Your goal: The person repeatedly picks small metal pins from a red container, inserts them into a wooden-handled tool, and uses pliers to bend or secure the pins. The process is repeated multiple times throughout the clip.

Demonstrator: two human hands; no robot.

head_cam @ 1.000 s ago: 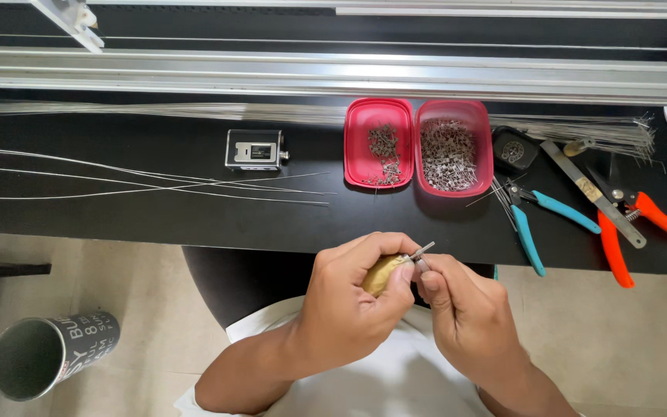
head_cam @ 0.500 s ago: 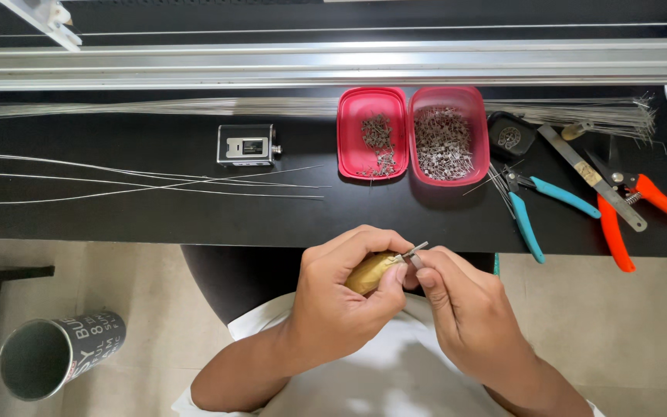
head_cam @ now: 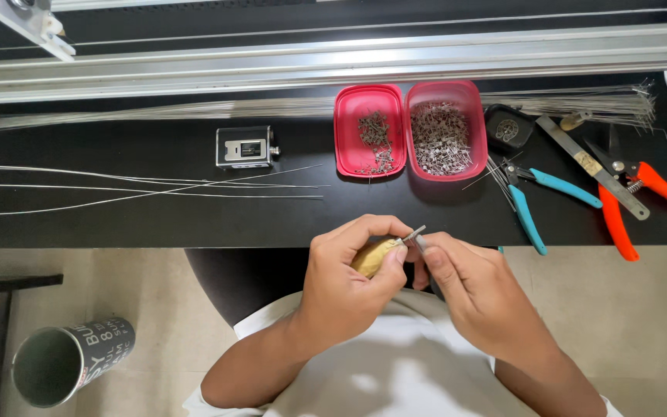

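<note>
My left hand [head_cam: 349,278] is closed around a small yellowish, wooden-looking handle [head_cam: 372,257] just off the front edge of the black table [head_cam: 156,224]. A short thin metal piece [head_cam: 413,232] sticks out of the handle's tip. My right hand [head_cam: 468,289] pinches that metal piece between thumb and forefinger, so the two hands touch at the tip. Beyond them an open pink box stands on the table: its left half [head_cam: 370,131] has a few small dark parts, its right half [head_cam: 441,131] is full of small silvery parts.
Long thin wires [head_cam: 140,185] lie across the table's left side beside a small grey metal device [head_cam: 245,147]. Blue-handled pliers [head_cam: 530,205], orange-handled cutters [head_cam: 642,201] and a flat file [head_cam: 592,166] lie right. Aluminium rails [head_cam: 333,62] run along the back. A grey can [head_cam: 67,359] lies on the floor.
Both hands have stayed together on the handle and metal piece, with only slight finger movement. The view has shifted a little.
</note>
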